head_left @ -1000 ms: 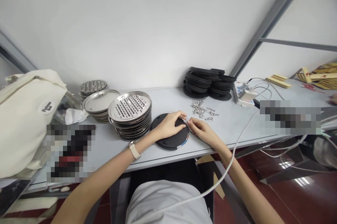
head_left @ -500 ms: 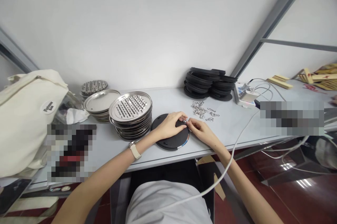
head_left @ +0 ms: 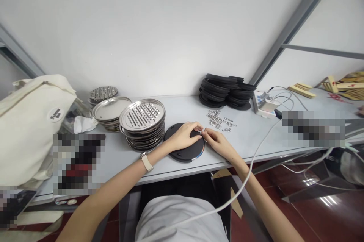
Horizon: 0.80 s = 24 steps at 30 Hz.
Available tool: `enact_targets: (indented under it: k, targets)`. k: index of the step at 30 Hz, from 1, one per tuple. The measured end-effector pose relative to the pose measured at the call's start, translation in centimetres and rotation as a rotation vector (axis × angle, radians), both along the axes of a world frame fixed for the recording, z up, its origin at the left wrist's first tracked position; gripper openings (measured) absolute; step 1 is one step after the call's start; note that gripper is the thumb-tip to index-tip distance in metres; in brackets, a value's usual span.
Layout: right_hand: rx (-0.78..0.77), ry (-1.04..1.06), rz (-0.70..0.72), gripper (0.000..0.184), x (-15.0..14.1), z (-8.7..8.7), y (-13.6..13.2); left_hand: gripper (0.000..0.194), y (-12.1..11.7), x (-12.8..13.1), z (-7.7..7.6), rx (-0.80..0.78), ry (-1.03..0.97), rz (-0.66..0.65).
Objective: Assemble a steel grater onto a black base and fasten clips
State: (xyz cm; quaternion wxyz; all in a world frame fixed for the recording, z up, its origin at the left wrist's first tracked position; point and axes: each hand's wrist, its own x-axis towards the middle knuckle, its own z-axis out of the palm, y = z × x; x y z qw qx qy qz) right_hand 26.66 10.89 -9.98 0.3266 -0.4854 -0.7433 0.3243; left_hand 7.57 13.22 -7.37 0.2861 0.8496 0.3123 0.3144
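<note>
A round black disc (head_left: pixel 183 154) lies on the table at the front edge, with blue, white and orange marks along its right rim. My left hand (head_left: pixel 184 136) rests over its upper part, thumb and fingers closed at the right rim. Against that rim my right hand (head_left: pixel 217 142) pinches a small shiny metal clip (head_left: pixel 200 132), mostly covered by the fingertips. Loose metal clips and rings (head_left: pixel 216 119) are scattered just beyond my right hand. To the left of the disc rises a stack of round metal grater plates (head_left: pixel 143 115).
Plain metal discs (head_left: pixel 112 108) and more grater plates (head_left: pixel 103 92) stand farther left, beside a cream bag (head_left: pixel 31 128). Black discs (head_left: pixel 217 90) are piled at the wall. A power strip (head_left: pixel 263 105) sits right of them. A white cable (head_left: pixel 251 166) crosses over my right forearm.
Both hands stay at the disc's right rim with hardly any movement. The view has shifted very slightly.
</note>
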Motion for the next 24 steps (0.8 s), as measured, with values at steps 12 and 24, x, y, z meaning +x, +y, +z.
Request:
enact_targets:
  k: [12,24]
  targets:
    - [-0.014,0.028,0.001,0.041,-0.15,0.24,-0.23,0.02,0.0,-0.09,0.05,-0.025,-0.01,0.001]
    - [-0.015,0.013,-0.011,0.037,-0.1,0.33,-0.36,0.018,-0.04,0.0,0.17,-0.039,0.001,0.004]
